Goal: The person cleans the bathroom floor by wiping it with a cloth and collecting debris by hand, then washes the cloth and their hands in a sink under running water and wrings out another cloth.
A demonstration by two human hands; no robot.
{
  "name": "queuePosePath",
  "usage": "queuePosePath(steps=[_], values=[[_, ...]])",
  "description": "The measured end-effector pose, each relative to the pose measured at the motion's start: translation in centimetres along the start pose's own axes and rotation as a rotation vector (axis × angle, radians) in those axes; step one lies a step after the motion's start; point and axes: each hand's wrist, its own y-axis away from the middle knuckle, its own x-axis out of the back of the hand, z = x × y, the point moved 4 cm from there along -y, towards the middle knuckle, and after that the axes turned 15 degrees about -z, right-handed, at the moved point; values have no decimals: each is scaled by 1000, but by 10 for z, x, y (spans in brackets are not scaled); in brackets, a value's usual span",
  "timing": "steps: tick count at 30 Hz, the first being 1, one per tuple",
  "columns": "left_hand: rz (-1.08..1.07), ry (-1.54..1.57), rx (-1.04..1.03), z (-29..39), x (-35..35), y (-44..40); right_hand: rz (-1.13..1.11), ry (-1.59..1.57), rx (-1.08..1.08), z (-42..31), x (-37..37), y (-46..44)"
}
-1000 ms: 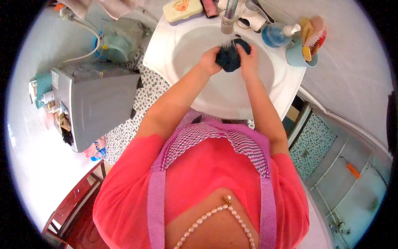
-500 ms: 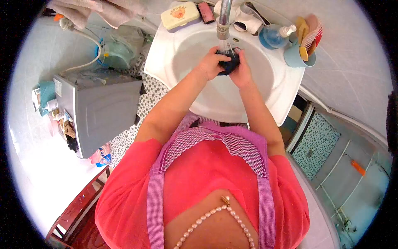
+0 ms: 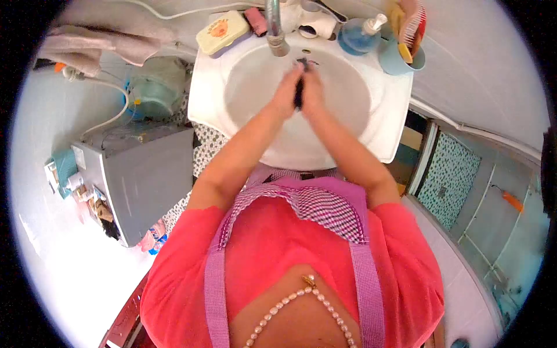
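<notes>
Over the white sink (image 3: 296, 142), my left hand (image 3: 285, 93) and my right hand (image 3: 313, 91) face each other, blurred by motion. Between my palms a dark, wet-looking item (image 3: 299, 93) is pressed, showing as a narrow dark strip; I cannot make out what it is. Both hands are closed on it. The metal faucet (image 3: 275, 32) hangs just above and to the left of my hands, and no stream of water shows under its spout.
On the sink's back edge are a yellow soap box (image 3: 223, 32), a pink item (image 3: 255, 21), a blue pump bottle (image 3: 358, 37) and a blue cup (image 3: 402, 57) with brushes. A grey appliance (image 3: 151, 180) stands at the left, below hanging towels (image 3: 104, 46).
The water from the faucet has stopped. My hands have come together, squeezing the dark item flat between the palms. The view has shifted, so the sink appears further left.
</notes>
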Motion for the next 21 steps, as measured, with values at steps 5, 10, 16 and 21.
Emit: queuePosePath(steps=[5,10,16,21], values=[[186,60,90,16,42,-12,35,323,82,-1,-37,14],[104,-31,237,-7,21,5,-28,-168,-54,-37,-20,8],[-155,334,169,9,-10,7,-104,1531,135,-65,-32,35],[-315,384,236,-22,-4,-6,-181,685,-9,-60,0,9]])
